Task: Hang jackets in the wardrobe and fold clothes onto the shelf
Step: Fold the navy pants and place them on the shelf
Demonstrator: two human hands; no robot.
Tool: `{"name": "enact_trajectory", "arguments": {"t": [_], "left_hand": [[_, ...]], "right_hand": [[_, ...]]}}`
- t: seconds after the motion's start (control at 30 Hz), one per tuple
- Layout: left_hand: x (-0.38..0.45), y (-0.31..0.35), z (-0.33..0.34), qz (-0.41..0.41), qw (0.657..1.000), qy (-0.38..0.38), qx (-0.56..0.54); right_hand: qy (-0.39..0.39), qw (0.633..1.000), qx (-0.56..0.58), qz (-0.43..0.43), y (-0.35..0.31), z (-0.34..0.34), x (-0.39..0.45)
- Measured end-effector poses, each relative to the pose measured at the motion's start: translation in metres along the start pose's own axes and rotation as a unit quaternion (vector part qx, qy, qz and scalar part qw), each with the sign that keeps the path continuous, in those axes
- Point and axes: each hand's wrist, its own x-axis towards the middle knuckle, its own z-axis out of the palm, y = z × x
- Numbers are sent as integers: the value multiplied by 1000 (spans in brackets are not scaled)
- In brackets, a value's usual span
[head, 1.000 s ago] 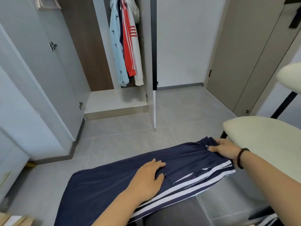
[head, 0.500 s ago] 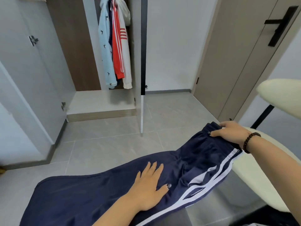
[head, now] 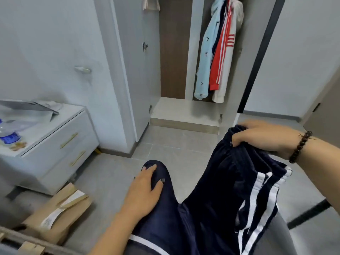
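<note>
Far left, a white two-drawer nightstand (head: 55,144) with brass bar handles; its top carries a plastic water bottle (head: 7,134) with a blue label. In front of it on the grey tile floor (head: 165,144) lies a flat brown cardboard package (head: 60,210) with a white label strip. Left hand (head: 145,190) rests palm-down on the navy track pants (head: 211,208), fingers nearly straight and close together, pressing a rounded fold of cloth. The pants are smooth knit with white side stripes — long axis runs from bottom-centre up and right, waistband end highest. Right hand (head: 263,137), dark bead bracelet (head: 299,147) on the wrist, has fingers curled round the bunched waistband, holding it up in the air. Behind, the open wardrobe (head: 176,70), brown back panel, white base shelf — hanging at its right side a light-blue patterned jacket (head: 206,57), a red jacket (head: 219,57) with white stripes, and a white one.
</note>
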Motion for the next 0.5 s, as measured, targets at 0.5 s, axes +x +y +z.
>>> {"name": "enact_trajectory", "arguments": {"t": [0.5], "left_hand": [[-2, -144, 20, -392, 845, -186, -312]], "right_hand": [[-63, 971, 211, -93, -123, 149, 48]]}}
